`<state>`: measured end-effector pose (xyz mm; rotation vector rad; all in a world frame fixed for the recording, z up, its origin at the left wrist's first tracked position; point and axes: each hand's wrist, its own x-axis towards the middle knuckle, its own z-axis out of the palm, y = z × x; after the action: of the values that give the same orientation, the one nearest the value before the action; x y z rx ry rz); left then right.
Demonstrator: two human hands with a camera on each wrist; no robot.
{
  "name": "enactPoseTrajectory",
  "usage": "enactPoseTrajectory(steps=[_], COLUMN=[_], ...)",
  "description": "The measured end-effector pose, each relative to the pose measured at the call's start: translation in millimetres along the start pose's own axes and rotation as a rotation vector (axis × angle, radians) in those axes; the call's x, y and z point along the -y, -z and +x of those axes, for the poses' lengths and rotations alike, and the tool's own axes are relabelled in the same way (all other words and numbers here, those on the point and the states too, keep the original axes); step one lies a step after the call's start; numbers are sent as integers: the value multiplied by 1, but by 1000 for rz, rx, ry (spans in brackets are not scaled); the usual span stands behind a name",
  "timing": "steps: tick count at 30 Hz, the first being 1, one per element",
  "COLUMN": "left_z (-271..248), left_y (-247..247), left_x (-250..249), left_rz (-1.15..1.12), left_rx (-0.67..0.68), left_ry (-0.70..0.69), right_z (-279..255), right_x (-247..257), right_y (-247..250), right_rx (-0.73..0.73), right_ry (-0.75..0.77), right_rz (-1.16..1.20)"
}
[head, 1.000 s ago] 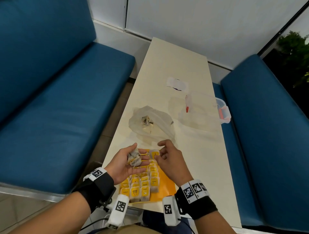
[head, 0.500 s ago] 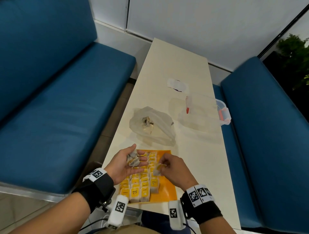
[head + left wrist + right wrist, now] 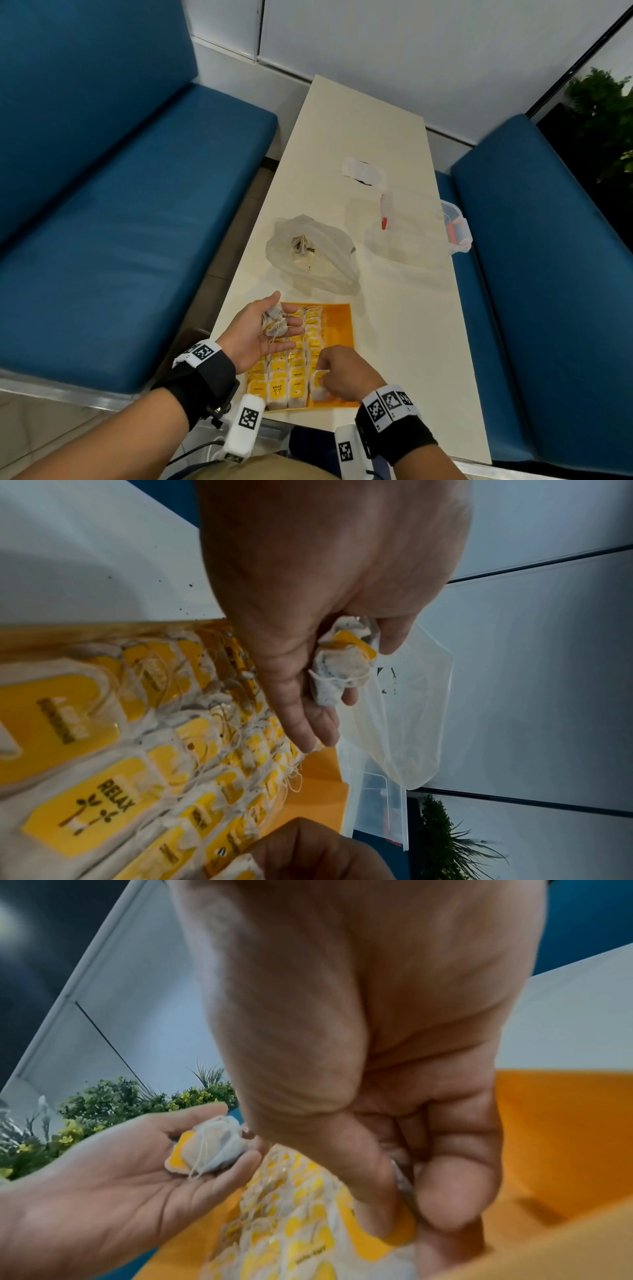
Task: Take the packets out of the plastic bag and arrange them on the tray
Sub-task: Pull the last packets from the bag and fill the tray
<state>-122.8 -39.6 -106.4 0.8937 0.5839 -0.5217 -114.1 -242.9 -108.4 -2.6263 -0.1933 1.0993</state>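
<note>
So these packets are tea bags, soft paper pouches with a thin string and a yellow card tag, so they look nearly weightless, floppy and easy to tear or tangle. Best bet is probably to pinch one by the top edge of the pouch or by the tag, since the strings look like they'd snag on the neighbours.

Left of centre in the head view, the left hand (image 3: 265, 334) sits palm up over the tray's upper left part, fingers loosely curled around a small clump of tea bags (image 3: 275, 324) with string wrapped over it. More cradling than squeezing.

Under and beside it is the orange tray (image 3: 340, 322), low in the middle of the frame. Its left and middle are packed with rows of tea bags (image 3: 287, 377), tags up and overlapping like shingles, one reading RELAX. The right strip is bare orange.

Lower centre right, the right hand (image 3: 346, 371) has thumb and fingers closed on a single tea bag (image 3: 320, 387), held down at the tray's near edge next to the last row.

Above the tray, mid frame, the clear plastic bag (image 3: 310, 255) lies slumped on the table (image 3: 411, 325) with a few tea bags visible inside.

Further right there's a clear plastic box (image 3: 424, 226) with red clips; what's in it is too hard to tell.
</note>
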Motion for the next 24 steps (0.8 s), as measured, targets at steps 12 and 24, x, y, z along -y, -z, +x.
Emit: enactPoseTrajectory(steps=[12, 24], left_z=[1, 0], left_y=[2, 5], left_x=[2, 1], left_rz=[9, 56], left_rx=[-8, 21], left_ry=[-8, 1], right_z=[9, 12], right_x=[-1, 4], right_y=[-26, -27], right_rx=[-125, -190], right_ry=[-54, -71], right_rz=[35, 130])
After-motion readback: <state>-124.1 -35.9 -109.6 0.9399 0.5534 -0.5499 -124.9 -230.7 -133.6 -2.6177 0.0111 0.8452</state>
